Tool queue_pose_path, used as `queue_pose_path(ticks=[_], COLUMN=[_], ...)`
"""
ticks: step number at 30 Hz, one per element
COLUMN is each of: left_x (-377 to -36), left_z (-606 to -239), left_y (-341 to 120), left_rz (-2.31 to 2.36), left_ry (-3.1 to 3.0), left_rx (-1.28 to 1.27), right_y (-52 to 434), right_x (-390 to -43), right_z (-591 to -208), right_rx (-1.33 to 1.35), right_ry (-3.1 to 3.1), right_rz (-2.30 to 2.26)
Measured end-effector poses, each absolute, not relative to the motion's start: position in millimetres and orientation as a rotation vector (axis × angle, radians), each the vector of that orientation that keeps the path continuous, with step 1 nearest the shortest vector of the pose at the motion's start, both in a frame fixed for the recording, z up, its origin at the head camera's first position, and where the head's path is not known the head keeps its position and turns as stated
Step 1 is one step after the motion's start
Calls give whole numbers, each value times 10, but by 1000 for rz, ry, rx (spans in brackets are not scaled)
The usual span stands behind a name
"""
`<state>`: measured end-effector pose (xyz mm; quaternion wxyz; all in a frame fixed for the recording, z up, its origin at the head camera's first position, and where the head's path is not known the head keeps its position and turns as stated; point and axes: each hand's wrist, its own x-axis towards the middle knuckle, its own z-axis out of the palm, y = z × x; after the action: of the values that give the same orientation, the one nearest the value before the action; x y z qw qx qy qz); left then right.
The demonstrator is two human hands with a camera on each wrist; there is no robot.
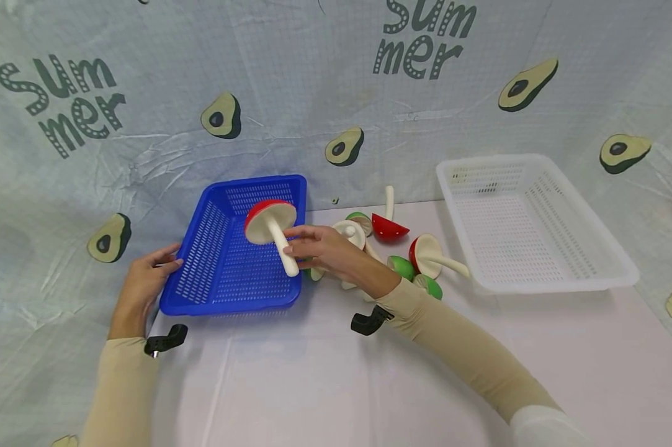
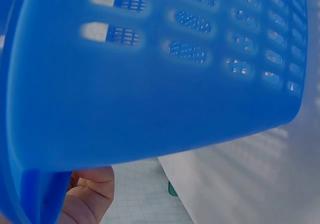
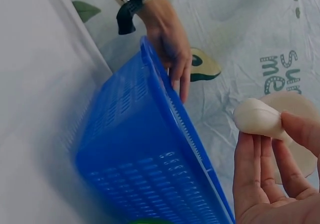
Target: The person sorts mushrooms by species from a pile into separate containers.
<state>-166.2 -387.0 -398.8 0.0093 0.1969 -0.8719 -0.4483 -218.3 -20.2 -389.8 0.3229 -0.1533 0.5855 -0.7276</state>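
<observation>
A toy mushroom [image 1: 270, 218] with a red cap and a cream stem hangs tilted over the blue basket [image 1: 224, 282]. My right hand [image 1: 293, 245] pinches its stem between thumb and fingers; in the right wrist view the stem end [image 3: 257, 118] lies on the fingertips [image 3: 260, 149]. My left hand [image 1: 165, 264] holds the basket's left rim. That hand's fingers [image 3: 176, 58] lie over the edge, and part of it shows curled beneath the basket wall [image 2: 150, 83] in the left wrist view. Nothing lies inside the blue basket.
Several loose toy mushrooms lie between the baskets: a red one [image 1: 388, 226], another red one [image 1: 425, 254], green ones [image 1: 401, 267] and a cream one [image 1: 349, 233]. A white basket [image 1: 570, 282] stands at the right. An avocado-print cloth hangs behind.
</observation>
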Motion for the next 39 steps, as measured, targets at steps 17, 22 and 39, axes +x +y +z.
queue_pose_path(ticks=[17, 22, 39], left_x=[-1658, -1666, -1638], left_z=[-4009, -4010, -4000], left_y=[-3883, -3884, -3863], left_rz=[-1415, -1416, -1386], left_ry=[-2699, -2693, -2699], left_rx=[651, 653, 611], right_y=[-481, -563, -802], right_x=[-2358, -2411, -2501], right_z=[-3864, -3873, -3827], right_rx=[-418, -441, -334], right_ry=[1555, 1548, 1556], right_rz=[-1863, -1843, -1782])
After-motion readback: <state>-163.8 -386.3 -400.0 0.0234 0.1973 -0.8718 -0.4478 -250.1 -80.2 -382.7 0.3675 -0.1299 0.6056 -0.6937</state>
